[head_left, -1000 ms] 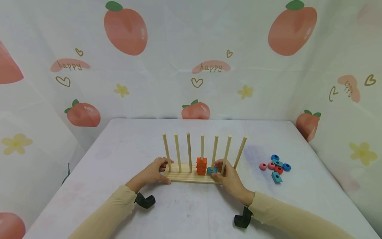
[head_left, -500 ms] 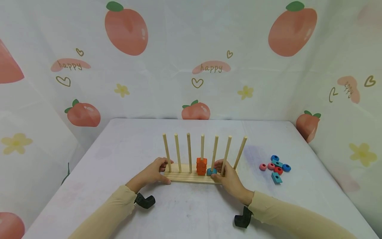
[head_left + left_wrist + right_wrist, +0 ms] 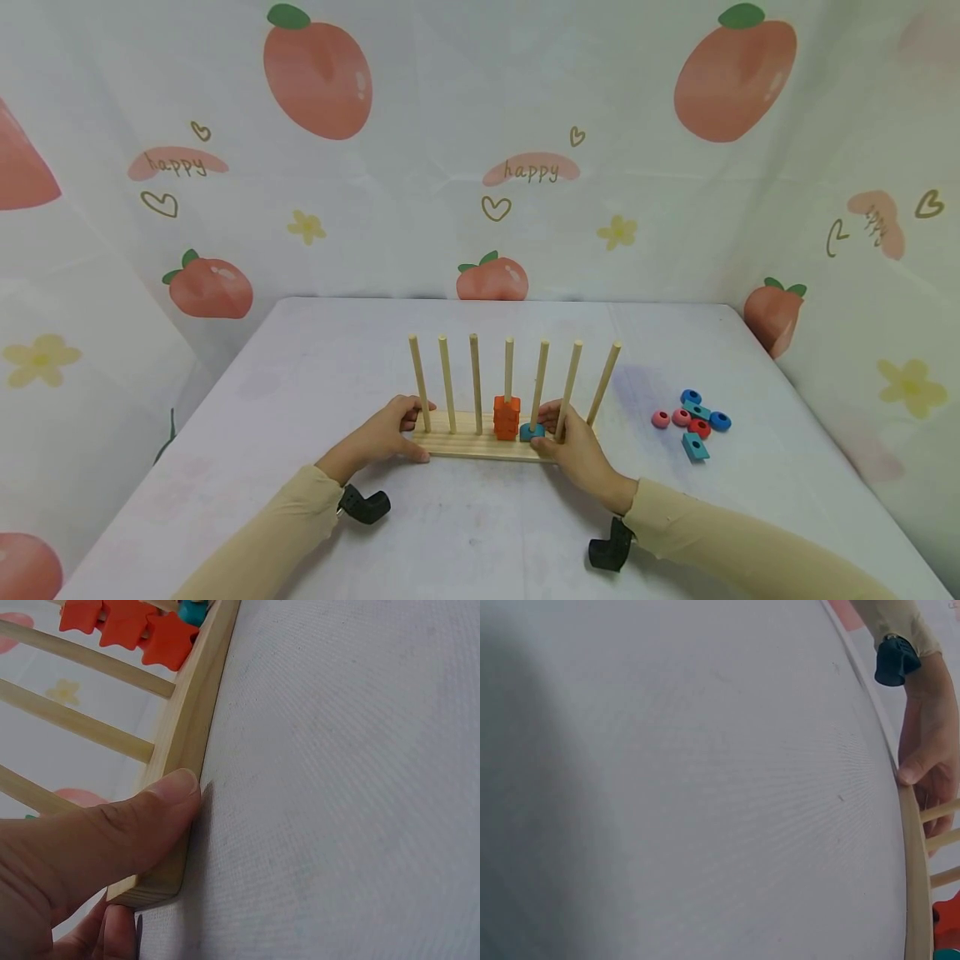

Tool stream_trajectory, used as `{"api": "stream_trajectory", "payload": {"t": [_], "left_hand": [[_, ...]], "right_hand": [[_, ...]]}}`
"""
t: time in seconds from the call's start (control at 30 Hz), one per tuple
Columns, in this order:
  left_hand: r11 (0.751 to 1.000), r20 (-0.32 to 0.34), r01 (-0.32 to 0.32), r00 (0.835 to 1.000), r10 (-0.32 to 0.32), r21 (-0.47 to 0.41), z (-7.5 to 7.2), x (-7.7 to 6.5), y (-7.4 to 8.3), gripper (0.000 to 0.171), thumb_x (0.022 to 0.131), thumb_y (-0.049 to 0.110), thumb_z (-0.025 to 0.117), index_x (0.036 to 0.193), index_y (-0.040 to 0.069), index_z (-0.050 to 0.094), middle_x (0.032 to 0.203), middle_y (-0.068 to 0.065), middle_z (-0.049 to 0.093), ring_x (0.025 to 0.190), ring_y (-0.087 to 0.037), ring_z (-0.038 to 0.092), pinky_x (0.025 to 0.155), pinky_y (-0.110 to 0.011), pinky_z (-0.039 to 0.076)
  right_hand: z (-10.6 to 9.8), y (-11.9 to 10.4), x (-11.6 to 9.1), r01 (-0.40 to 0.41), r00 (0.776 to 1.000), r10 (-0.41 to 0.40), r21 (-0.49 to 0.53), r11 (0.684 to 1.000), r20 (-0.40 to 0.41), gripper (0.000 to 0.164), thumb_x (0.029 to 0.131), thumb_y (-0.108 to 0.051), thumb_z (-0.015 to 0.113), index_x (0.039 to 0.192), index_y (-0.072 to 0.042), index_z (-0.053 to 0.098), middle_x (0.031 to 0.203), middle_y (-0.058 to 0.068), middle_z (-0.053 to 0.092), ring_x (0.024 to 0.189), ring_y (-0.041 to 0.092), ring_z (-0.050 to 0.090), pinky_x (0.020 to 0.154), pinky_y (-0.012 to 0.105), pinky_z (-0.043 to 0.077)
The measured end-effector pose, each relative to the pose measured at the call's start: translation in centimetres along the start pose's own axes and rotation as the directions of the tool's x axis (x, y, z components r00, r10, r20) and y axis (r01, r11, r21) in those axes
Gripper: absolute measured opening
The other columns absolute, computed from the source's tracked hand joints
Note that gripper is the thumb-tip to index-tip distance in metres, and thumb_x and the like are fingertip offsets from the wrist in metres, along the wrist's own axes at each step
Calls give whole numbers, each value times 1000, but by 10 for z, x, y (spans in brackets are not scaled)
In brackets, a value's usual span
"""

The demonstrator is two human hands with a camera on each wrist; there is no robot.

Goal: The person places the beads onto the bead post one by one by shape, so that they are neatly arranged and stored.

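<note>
Currently the left hand grips the pegboard at its end; the right hand pinches the blue block.

Pegboard, loose pieces on white table

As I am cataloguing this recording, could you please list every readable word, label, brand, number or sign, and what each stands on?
"happy": left pink patch on the backdrop.
"happy": middle pink patch on the backdrop.
Right pink patch: lettering too skewed and blurred to read surely.
Peg board: no readable text.
</note>
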State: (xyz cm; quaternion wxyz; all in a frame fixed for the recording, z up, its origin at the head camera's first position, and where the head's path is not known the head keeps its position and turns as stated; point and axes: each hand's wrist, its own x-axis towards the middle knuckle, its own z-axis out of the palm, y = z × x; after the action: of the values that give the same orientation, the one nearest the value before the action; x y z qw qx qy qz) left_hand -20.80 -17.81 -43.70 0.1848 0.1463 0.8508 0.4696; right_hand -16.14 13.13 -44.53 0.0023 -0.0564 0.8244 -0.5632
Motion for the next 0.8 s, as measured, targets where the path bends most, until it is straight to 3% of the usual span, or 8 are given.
{"api": "stream_trajectory", "payload": {"t": [0.8], "left_hand": [[1000,16,-19,1000,19,-5,0,0,0,75,65,-2,86,131,-4,50,120,-19,43,115,-30,53,99,-41,46]], "right_hand": [[0,1,0,6,1000,-6,-15,1000,-1,34,82,2,73,111,0,55,107,11,63,106,28,59,96,43,48]]}}
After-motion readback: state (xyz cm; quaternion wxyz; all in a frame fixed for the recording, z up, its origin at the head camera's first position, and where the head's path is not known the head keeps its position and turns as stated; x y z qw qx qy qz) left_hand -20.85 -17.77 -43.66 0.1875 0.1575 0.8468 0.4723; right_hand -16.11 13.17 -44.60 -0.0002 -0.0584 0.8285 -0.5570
